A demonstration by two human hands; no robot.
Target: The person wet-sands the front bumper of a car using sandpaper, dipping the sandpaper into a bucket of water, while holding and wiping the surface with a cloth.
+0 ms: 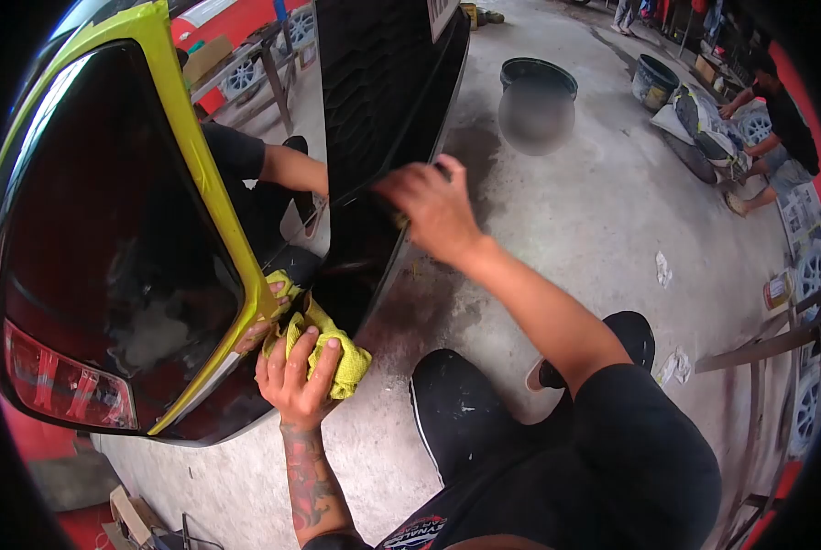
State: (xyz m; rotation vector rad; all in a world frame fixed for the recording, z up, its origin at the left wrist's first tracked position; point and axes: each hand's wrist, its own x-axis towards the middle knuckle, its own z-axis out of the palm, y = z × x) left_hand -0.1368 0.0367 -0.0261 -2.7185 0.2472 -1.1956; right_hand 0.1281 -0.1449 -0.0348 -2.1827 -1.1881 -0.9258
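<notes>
My left hand [299, 371] is closed round a yellow-green cloth [342, 362], which lies against the lower corner of a glossy black vehicle panel. Yellow tape [186, 119] runs along the edge of the dark lamp [108, 229] beside it. Further up, my right hand [433, 206] is raised at the black lower trim [365, 247] of the vehicle. Its fingers are bent and blurred, and what they hold, if anything, is too dark and smeared to make out.
A dark bucket [539, 73], partly blurred, stands on the concrete floor ahead. Another bucket [655, 82] is at the upper right, near a crouching person [782, 128] handling a wrapped part. Wheels and a metal stand [768, 353] line the right side.
</notes>
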